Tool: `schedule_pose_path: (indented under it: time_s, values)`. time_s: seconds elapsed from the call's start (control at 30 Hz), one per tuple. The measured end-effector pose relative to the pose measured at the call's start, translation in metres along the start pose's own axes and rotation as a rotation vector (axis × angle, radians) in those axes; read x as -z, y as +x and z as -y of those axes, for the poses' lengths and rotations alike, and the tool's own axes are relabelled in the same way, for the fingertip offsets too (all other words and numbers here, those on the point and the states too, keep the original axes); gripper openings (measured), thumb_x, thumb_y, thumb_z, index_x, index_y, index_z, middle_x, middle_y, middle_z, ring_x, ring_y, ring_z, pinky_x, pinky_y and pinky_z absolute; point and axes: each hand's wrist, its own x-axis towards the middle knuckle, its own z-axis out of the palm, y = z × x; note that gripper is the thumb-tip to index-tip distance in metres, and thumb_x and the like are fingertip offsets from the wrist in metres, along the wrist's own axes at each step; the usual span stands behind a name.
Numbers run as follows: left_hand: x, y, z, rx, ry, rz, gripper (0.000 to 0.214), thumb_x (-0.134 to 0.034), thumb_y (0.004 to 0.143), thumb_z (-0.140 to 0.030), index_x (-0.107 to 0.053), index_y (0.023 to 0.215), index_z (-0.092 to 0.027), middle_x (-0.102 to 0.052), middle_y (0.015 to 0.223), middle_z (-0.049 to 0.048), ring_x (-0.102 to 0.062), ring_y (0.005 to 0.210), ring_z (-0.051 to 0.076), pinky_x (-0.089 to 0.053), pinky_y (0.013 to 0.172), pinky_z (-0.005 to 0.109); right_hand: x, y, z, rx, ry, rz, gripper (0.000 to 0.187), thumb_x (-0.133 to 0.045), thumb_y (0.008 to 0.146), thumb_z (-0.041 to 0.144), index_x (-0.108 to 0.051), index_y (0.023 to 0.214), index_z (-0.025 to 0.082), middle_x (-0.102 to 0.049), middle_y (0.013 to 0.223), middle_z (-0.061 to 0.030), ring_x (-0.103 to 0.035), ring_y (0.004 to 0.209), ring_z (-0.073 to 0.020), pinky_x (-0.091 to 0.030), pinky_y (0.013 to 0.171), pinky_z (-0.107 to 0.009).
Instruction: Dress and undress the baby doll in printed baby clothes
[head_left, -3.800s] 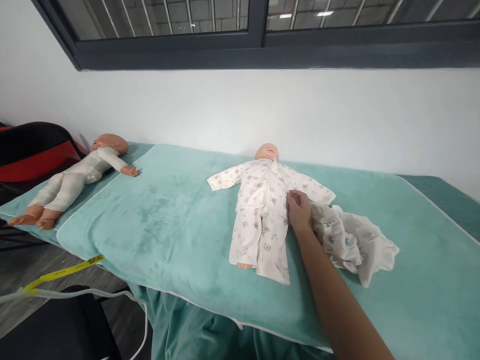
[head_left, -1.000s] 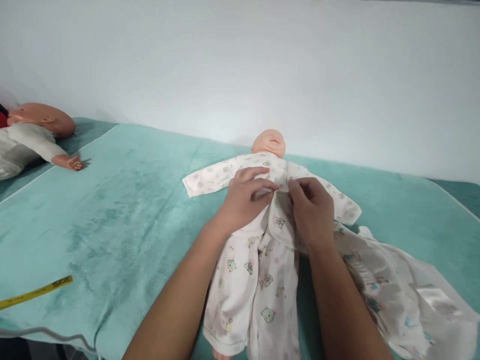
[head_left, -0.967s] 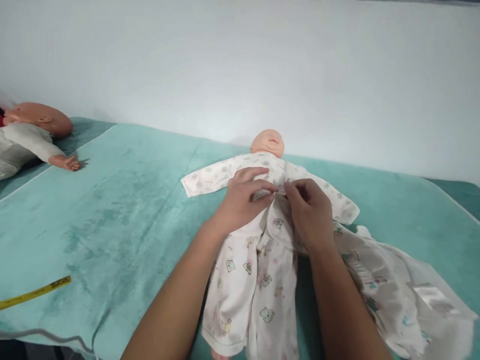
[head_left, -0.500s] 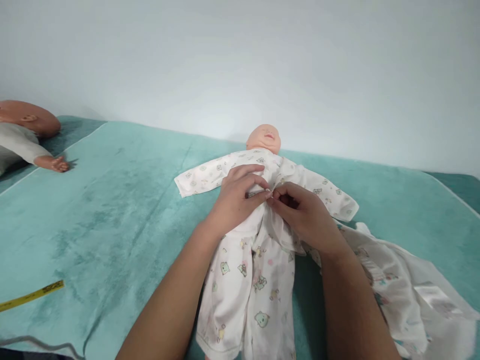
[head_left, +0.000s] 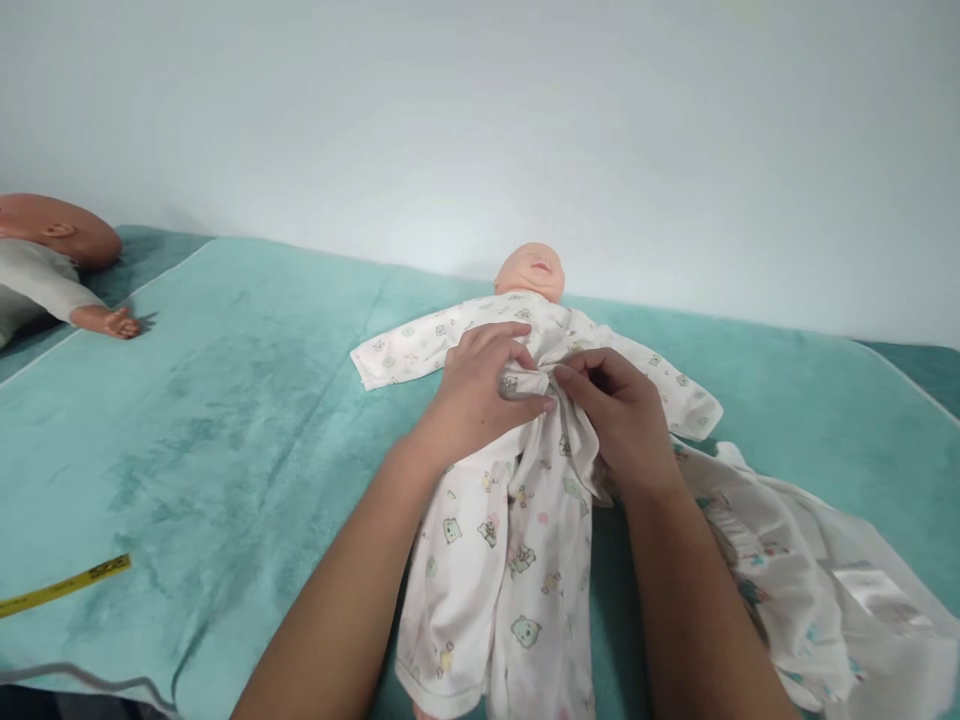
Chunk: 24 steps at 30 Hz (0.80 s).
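A baby doll [head_left: 529, 270] lies on its back, head away from me, in a white shirt [head_left: 420, 350] and white trousers [head_left: 461, 570] printed with small animals. On the shirt's front, left of its opening, rests my left hand [head_left: 480, 395], thumb and index finger apart. My right hand [head_left: 619, 420] pinches the shirt's front edge between thumb and index finger, bunching the cloth into folds beside the left fingertips. Any fastener there is hidden by the fingers.
A teal blanket [head_left: 225, 400] covers the surface up to a pale wall [head_left: 480, 120]. Crumpled white printed clothing [head_left: 810, 600] lies at the right. Another doll [head_left: 60, 240] lies at the far left, above a yellow tape strip [head_left: 67, 585].
My left thumb and index finger have parted from their pinch at the shirt opening. My right hand has shifted slightly right and up, drawing the shirt edge into folds.
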Motion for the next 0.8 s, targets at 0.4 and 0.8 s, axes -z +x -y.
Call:
schedule_pose_path:
  time_s: [0.4,0.8]
  values:
    - [-0.0061,0.0009,0.0043,-0.042,0.000,-0.103,0.013,-0.062,0.083,-0.016,-0.069,0.089,-0.025,-0.062,0.130,0.0011,-0.050,0.125,0.023,-0.038,0.110,0.044,0.0014,0.0005,0.0018,0.044,-0.030,0.055,0.016,-0.069,0.081,0.037,-0.068,0.082,0.021,-0.063,0.080,-0.0005,-0.052,0.074,-0.0154,-0.041,0.069,-0.028]
    - [-0.0054,0.0017,0.0066,-0.033,-0.057,-0.128,0.015,-0.061,0.084,-0.016,-0.071,0.088,-0.026,-0.065,0.126,0.0007,-0.054,0.123,0.022,-0.044,0.108,0.044,0.0021,-0.0007,0.0083,-0.018,-0.075,0.092,0.015,-0.071,0.078,0.033,-0.066,0.078,0.020,-0.049,0.069,0.0030,-0.042,0.060,-0.0094,-0.032,0.051,-0.023]
